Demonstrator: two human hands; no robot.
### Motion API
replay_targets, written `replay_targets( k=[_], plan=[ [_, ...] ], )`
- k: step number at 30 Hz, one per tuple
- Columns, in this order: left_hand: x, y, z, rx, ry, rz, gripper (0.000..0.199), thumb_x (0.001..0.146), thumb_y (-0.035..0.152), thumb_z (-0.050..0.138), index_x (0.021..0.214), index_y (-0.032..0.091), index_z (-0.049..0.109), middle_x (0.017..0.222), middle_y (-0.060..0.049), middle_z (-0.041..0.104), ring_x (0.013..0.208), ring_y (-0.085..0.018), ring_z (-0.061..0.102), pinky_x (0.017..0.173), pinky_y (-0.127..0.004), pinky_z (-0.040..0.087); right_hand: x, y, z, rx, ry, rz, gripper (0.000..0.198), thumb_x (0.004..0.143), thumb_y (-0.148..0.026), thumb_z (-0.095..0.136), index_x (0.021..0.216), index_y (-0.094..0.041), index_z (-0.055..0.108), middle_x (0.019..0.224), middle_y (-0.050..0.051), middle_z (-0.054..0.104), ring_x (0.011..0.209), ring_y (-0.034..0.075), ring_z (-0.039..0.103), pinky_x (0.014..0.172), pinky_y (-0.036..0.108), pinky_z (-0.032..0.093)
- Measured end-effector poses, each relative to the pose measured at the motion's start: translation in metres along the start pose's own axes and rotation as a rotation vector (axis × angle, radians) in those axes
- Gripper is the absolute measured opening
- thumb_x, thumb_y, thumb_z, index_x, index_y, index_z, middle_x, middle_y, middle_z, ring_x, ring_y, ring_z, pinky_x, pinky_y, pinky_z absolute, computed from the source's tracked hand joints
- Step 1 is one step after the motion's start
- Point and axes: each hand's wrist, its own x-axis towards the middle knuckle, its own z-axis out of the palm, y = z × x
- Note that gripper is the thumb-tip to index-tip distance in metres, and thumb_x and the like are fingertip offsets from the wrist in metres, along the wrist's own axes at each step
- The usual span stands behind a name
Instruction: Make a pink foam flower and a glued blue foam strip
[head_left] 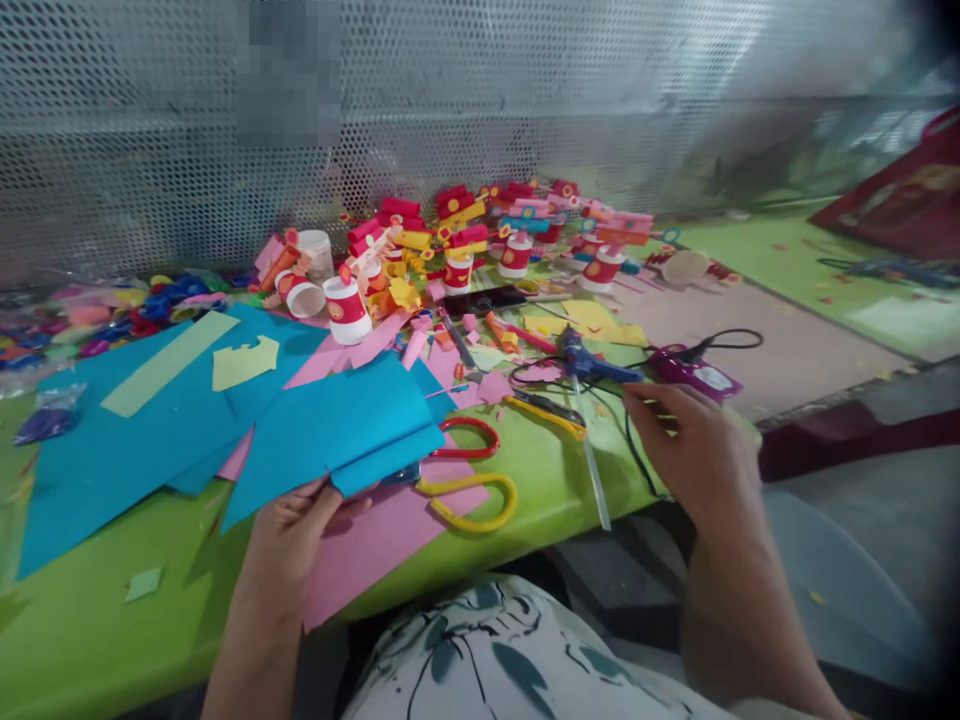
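My left hand (pixel 296 515) pinches the lower edge of a blue sheet of paper (pixel 330 420), which has a fold along its right end. Under that edge lie scissors (pixel 469 488) with one red and one yellow handle loop; their blades are mostly hidden. My right hand (pixel 694 450) has its fingertips closed at the handle end of a blue glue gun (pixel 576 352). A clear glue stick (pixel 594 465) projects from the gun past the table edge. Beside the gun is a yellow utility knife (pixel 547 412). Pink paper (pixel 390 545) lies beneath the scissors.
Several red-and-white paper cups (pixel 347 312) topped with coloured paper rolls stand along the back, near a perforated metal panel (pixel 420 110). More blue sheets (pixel 127 450) and bagged colourful pieces (pixel 97 315) lie left. A purple box with a cord (pixel 694 372) sits right.
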Motion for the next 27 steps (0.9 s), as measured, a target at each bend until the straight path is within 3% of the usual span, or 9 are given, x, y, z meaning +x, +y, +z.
replay_targets(
  k=[4,8,11,14,18,22,27],
  plan=[
    [0.000,0.001,0.000,0.014,0.014,-0.021,0.058,0.056,0.050,0.093,0.096,0.010,0.079,0.093,-0.016,0.081,0.077,-0.033,0.079,0.066,-0.034,0.064,0.001,-0.015,0.015,-0.013,-0.130,-0.188,0.032,0.095,-0.041,0.058,0.115,-0.021,0.073,0.115,0.011,0.074,0.092,0.027,0.074,0.076,0.040,0.057],
    [0.001,0.000,0.000,0.006,0.029,-0.015,0.056,0.055,0.048,0.093,0.094,0.011,0.079,0.090,-0.014,0.081,0.077,-0.033,0.079,0.066,-0.035,0.064,0.007,-0.021,0.026,-0.169,-0.227,-0.387,0.039,0.096,-0.037,0.057,0.127,-0.016,0.069,0.129,0.017,0.069,0.113,0.034,0.068,0.094,0.048,0.054],
    [0.000,0.001,0.001,0.009,0.043,-0.009,0.055,0.053,0.048,0.094,0.092,0.011,0.080,0.087,-0.013,0.081,0.075,-0.034,0.079,0.064,-0.036,0.065,0.018,-0.012,0.023,-0.259,-0.167,-0.298,0.036,0.099,-0.035,0.051,0.125,-0.018,0.069,0.126,0.015,0.071,0.113,0.032,0.067,0.094,0.045,0.054],
    [-0.002,0.004,0.002,0.004,0.020,-0.010,0.054,0.054,0.048,0.093,0.092,0.012,0.080,0.088,-0.013,0.081,0.077,-0.035,0.079,0.065,-0.038,0.065,0.035,0.004,0.018,-0.359,-0.110,-0.198,0.039,0.100,-0.025,0.042,0.127,-0.013,0.068,0.126,0.020,0.070,0.112,0.036,0.064,0.091,0.045,0.051],
    [-0.003,0.007,0.001,0.029,-0.002,-0.018,0.053,0.055,0.047,0.093,0.093,0.013,0.081,0.086,-0.013,0.081,0.079,-0.036,0.079,0.069,-0.039,0.065,0.055,0.024,0.022,-0.436,-0.171,-0.184,0.043,0.095,-0.014,0.040,0.128,-0.006,0.066,0.125,0.027,0.069,0.110,0.037,0.063,0.089,0.044,0.047],
    [-0.001,0.004,0.000,0.026,-0.032,-0.014,0.050,0.059,0.048,0.091,0.094,0.013,0.081,0.086,-0.013,0.081,0.081,-0.034,0.079,0.073,-0.039,0.064,0.066,0.035,0.034,-0.473,-0.235,-0.167,0.044,0.090,-0.016,0.051,0.130,-0.009,0.065,0.123,0.024,0.072,0.111,0.037,0.063,0.085,0.044,0.045],
    [-0.002,0.001,0.004,0.000,-0.039,0.039,0.046,0.065,0.047,0.089,0.095,0.014,0.080,0.089,-0.012,0.082,0.076,-0.030,0.079,0.073,-0.037,0.064,0.071,0.041,0.040,-0.504,-0.266,-0.162,0.043,0.093,-0.025,0.052,0.131,-0.011,0.066,0.125,0.023,0.072,0.112,0.036,0.064,0.083,0.042,0.044]
  ],
)
